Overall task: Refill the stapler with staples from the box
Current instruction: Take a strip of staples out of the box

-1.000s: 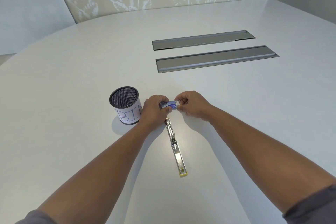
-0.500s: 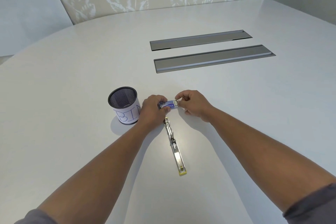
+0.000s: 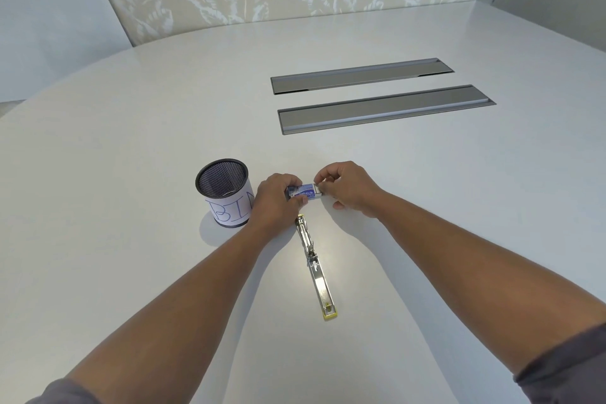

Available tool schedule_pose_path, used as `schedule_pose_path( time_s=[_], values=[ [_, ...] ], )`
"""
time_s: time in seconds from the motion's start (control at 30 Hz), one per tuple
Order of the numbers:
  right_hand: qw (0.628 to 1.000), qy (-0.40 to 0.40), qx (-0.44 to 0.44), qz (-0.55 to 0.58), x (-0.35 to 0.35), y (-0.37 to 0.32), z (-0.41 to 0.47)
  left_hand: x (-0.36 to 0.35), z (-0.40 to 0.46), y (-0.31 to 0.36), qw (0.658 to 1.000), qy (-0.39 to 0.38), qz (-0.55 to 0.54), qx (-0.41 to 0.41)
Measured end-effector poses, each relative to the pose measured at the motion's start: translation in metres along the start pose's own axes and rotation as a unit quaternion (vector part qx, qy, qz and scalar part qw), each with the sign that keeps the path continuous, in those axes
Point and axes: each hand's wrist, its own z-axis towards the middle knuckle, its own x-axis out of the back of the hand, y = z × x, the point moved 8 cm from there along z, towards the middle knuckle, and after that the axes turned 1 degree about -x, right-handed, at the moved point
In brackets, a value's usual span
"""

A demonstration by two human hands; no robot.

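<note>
A leaf-patterned wall is seen behind a broad, pale, rounded desk (image 3: 131,147), whose far edge curves off to the left. Two long grey hatches (image 3: 387,110) are set flush in it, well beyond the work. Open room is left on every side, most of all to the right and toward the viewer; the near edge is not shown.

A mesh cup (image 3: 226,192), marked "BIN", is stood just left of the hands. The stapler (image 3: 314,266) is laid open and flat, well apart from any desk edge, its far tip just below the left hand (image 3: 278,198) and its yellow end toward the viewer.

The box (image 3: 305,191) is held just above the stapler's far tip. It is gripped at its left end by the curled fingers of the left hand, while its right end is pinched by the fingers of the right hand (image 3: 347,188).

The step in hand is judged to be the opening of the box; whether it is open yet cannot be told. Next, a strip of staples would need to be drawn out rightward and laid in the stapler's channel. Care is called for near the cup, which could be knocked by the left wrist.
</note>
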Motion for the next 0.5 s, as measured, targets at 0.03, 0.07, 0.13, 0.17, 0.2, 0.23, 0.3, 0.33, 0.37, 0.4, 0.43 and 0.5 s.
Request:
schedule_pose_path(
  time_s=[0.03, 0.07, 0.13, 0.17, 0.2, 0.23, 0.3, 0.33, 0.37, 0.4, 0.43, 0.5],
  values=[
    [1.000, -0.005, 0.003, -0.015, 0.000, -0.001, 0.000, 0.000, 0.000, 0.000, 1.000, 0.001, -0.002, -0.001],
    [1.000, -0.009, 0.006, -0.029, 0.000, -0.002, 0.001, 0.001, -0.001, 0.000, 1.000, 0.003, -0.003, -0.002],
    [0.999, -0.011, 0.012, -0.045, 0.001, -0.003, 0.001, 0.002, -0.001, 0.001, 1.000, 0.005, -0.003, -0.005],
    [0.999, -0.012, 0.016, -0.050, 0.001, -0.004, 0.002, 0.002, -0.001, 0.001, 1.000, 0.004, -0.002, -0.007],
    [0.998, -0.013, 0.021, -0.055, 0.001, -0.005, 0.001, 0.002, -0.002, 0.001, 1.000, 0.003, -0.002, -0.009],
    [0.998, -0.016, 0.026, -0.061, 0.001, -0.006, 0.002, 0.002, -0.002, 0.001, 1.000, 0.003, -0.002, -0.010],
    [0.996, -0.026, 0.033, -0.076, 0.001, -0.008, 0.002, 0.002, -0.003, 0.002, 1.000, 0.005, -0.006, -0.010],
    [0.995, -0.030, 0.033, -0.084, 0.001, -0.010, 0.002, 0.003, -0.003, 0.002, 1.000, 0.006, -0.007, -0.010],
    [0.995, -0.032, 0.033, -0.094, 0.001, -0.011, 0.003, 0.003, -0.003, 0.002, 1.000, 0.006, -0.007, -0.010],
    [0.994, -0.033, 0.034, -0.104, 0.001, -0.012, 0.003, 0.003, -0.003, 0.002, 1.000, 0.005, -0.006, -0.011],
    [0.992, -0.034, 0.035, -0.113, 0.001, -0.013, 0.004, 0.003, -0.003, 0.002, 1.000, 0.005, -0.005, -0.011],
    [0.990, -0.035, 0.040, -0.128, 0.002, -0.015, 0.004, 0.003, -0.003, 0.003, 1.000, 0.004, -0.006, -0.010]
  ],
)
